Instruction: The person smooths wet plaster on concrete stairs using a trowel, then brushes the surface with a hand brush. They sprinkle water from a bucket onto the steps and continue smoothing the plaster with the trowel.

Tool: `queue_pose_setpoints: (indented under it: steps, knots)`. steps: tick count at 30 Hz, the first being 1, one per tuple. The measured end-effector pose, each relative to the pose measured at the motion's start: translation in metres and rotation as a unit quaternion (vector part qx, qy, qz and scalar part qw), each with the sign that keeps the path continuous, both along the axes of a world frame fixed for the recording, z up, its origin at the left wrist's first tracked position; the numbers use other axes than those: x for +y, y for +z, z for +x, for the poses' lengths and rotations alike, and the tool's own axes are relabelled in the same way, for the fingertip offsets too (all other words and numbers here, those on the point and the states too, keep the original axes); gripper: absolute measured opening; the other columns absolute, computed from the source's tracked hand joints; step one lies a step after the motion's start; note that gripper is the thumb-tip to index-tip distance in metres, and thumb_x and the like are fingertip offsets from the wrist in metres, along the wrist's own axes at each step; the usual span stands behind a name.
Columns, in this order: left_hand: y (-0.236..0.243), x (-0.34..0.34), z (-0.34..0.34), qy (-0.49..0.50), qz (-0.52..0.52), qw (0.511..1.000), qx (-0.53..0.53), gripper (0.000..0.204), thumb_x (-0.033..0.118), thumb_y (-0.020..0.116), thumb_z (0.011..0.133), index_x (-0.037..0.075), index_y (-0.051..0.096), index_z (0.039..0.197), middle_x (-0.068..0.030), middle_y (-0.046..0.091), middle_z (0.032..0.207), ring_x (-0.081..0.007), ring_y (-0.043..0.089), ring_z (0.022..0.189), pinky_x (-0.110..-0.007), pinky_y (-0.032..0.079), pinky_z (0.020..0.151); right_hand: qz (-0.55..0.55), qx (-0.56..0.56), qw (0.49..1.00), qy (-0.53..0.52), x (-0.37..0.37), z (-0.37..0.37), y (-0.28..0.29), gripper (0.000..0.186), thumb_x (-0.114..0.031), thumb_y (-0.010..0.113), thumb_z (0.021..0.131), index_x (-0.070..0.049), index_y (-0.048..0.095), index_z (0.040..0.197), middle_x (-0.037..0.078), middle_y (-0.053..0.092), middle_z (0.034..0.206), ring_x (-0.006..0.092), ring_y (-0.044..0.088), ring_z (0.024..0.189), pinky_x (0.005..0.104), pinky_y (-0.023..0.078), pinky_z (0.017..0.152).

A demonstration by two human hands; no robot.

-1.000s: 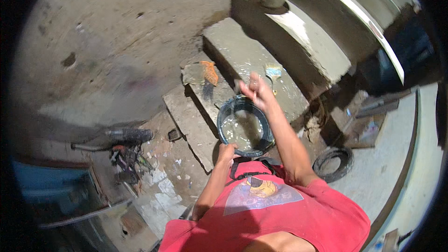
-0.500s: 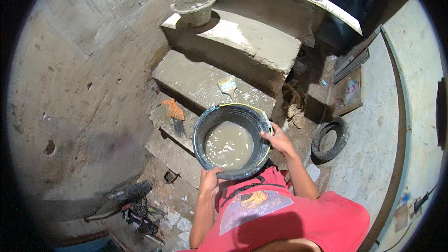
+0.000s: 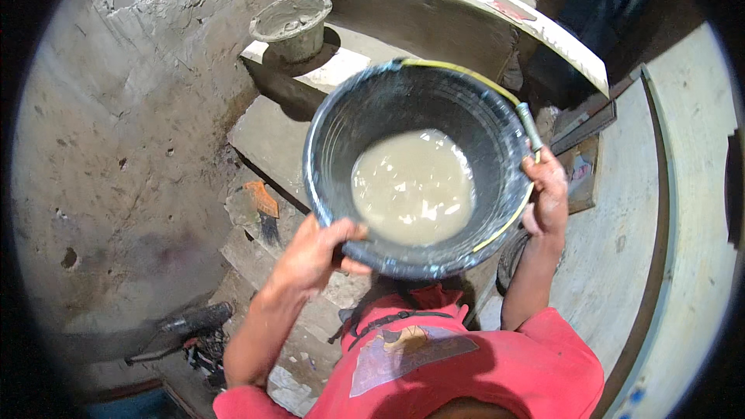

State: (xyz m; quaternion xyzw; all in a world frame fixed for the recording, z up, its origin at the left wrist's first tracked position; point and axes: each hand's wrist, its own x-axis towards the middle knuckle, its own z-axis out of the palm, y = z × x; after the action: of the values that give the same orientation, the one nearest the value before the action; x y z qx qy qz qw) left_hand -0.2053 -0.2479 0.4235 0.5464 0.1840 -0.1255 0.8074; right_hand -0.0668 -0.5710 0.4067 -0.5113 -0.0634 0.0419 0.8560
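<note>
1. Over grey concrete steps [image 3: 268,136], holds a round black plastic bucket [image 3: 334,147] of cloudy beige liquid [image 3: 411,178].
2. Grasps its rim with left hand [image 3: 314,252] and right hand [image 3: 549,186].
3. Lifts it nearer the camera than before, occupying both hands.

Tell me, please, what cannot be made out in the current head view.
Head view, bottom of the black bucket: hidden by cloudy liquid.
Head view, much of the dark round object: covered by the bucket and right forearm.
Head view, items in the lower-left clutter: too small and dark.
</note>
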Motion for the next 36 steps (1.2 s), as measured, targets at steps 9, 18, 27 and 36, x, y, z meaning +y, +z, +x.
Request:
queue_pose_setpoints:
  steps: [9, 18, 27, 36]
  knots:
    - [0.004, -0.012, 0.188, -0.011, 0.014, 0.998, -0.06, 0.018, 0.008, 0.066, 0.089, -0.004, 0.065, 0.102, -0.0089, 0.067, 0.091, -0.0155, 0.069, 0.073, -0.027, 0.064, 0.055, -0.054, -0.001, 0.999, -0.008, -0.03, 0.154, 0.003, 0.024, -0.014, 0.066, 0.099, -0.002, 0.064, 0.12, 0.0, 0.07, 0.097, 0.0081, 0.067, 0.08, 0.023, 0.053, 0.066]
    - [-0.034, -0.01, 0.266, 0.078, 0.034, 0.996, -0.025, 0.008, 0.004, 0.066, 0.084, -0.004, 0.066, 0.086, -0.0029, 0.057, 0.074, -0.0099, 0.058, 0.056, -0.022, 0.06, 0.046, -0.12, 0.006, 0.992, 0.032, -0.022, 0.225, -0.029, 0.023, -0.02, 0.07, 0.099, -0.006, 0.065, 0.116, -0.005, 0.066, 0.091, 0.003, 0.063, 0.074, 0.0196, 0.052, 0.058]
    - [-0.053, -0.004, 0.255, 0.07, 0.108, 0.992, -0.01, 0.029, 0.023, 0.069, 0.092, -0.006, 0.068, 0.095, -0.007, 0.065, 0.075, -0.0145, 0.066, 0.062, -0.025, 0.059, 0.048, -0.104, 0.052, 0.993, 0.031, -0.028, 0.233, -0.063, 0.035, -0.023, 0.066, 0.103, -0.002, 0.062, 0.13, 0.0, 0.07, 0.106, 0.0073, 0.065, 0.089, 0.0251, 0.053, 0.076]
    - [-0.092, 0.052, 0.104, 0.312, 0.175, 0.932, -0.06, 0.046, 0.033, 0.052, 0.108, -0.008, 0.062, 0.129, -0.0193, 0.07, 0.123, -0.0227, 0.075, 0.086, -0.028, 0.062, 0.066, -0.3, 0.071, 0.951, 0.021, -0.04, 0.153, -0.111, 0.031, -0.028, 0.064, 0.105, 0.001, 0.07, 0.102, 0.006, 0.068, 0.081, 0.0131, 0.063, 0.065, 0.0265, 0.053, 0.059]
